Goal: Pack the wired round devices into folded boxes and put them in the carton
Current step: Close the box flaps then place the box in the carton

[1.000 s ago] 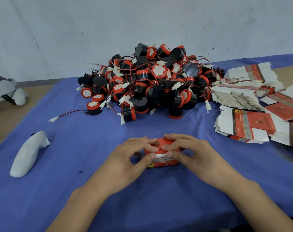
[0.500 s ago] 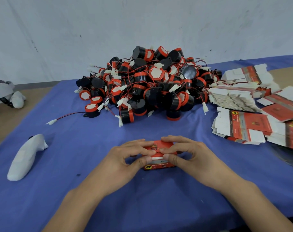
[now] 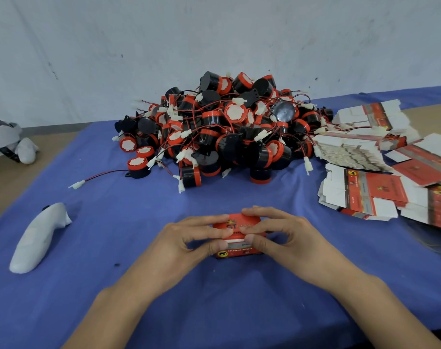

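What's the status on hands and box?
Left hand, right hand grip red box. Box looks closed, on blue cloth. Device pile behind, nothing blocking; carton unseen.

The surface [image 3: 239, 195] offers an open strip of blue cloth between the red box [image 3: 239, 235] at front centre and the pile of wired round devices [image 3: 222, 132], which blocks the rear centre. A loose wire [image 3: 106, 173] trails left from the pile. The flat box blanks [image 3: 365, 187] obstruct the right side. A white controller [image 3: 38, 238] lies front left, well apart from the red box, with open cloth between them.
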### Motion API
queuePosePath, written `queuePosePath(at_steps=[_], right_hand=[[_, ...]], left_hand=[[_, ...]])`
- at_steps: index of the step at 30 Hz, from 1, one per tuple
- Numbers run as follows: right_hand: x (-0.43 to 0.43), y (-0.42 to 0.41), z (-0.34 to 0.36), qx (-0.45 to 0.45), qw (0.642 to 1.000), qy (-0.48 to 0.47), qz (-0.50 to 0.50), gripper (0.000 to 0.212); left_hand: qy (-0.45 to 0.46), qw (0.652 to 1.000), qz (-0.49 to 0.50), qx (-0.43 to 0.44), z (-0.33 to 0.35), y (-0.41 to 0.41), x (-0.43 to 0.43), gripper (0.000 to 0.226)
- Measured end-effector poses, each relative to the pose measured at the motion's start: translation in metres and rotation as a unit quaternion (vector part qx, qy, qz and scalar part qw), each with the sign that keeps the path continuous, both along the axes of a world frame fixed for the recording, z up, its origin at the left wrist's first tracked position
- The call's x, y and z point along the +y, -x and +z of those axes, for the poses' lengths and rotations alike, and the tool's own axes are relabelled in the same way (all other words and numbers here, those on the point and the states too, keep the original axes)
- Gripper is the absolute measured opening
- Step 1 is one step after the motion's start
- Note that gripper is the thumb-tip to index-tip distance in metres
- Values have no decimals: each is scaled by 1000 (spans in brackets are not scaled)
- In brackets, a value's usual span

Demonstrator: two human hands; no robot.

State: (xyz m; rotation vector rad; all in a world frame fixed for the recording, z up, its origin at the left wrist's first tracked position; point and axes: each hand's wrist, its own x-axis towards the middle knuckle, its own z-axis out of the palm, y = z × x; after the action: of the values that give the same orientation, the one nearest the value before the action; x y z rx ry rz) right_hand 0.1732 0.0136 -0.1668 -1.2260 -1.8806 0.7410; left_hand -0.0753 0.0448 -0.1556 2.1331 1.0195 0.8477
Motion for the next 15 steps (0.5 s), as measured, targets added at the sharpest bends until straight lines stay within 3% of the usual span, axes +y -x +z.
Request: queuePosePath(at_steps=[15], right_hand=[[-2,2,-1,-6,1000,-19,-1,21]], left_hand=[[-34,999,-7,25,-9,3,-2,31]])
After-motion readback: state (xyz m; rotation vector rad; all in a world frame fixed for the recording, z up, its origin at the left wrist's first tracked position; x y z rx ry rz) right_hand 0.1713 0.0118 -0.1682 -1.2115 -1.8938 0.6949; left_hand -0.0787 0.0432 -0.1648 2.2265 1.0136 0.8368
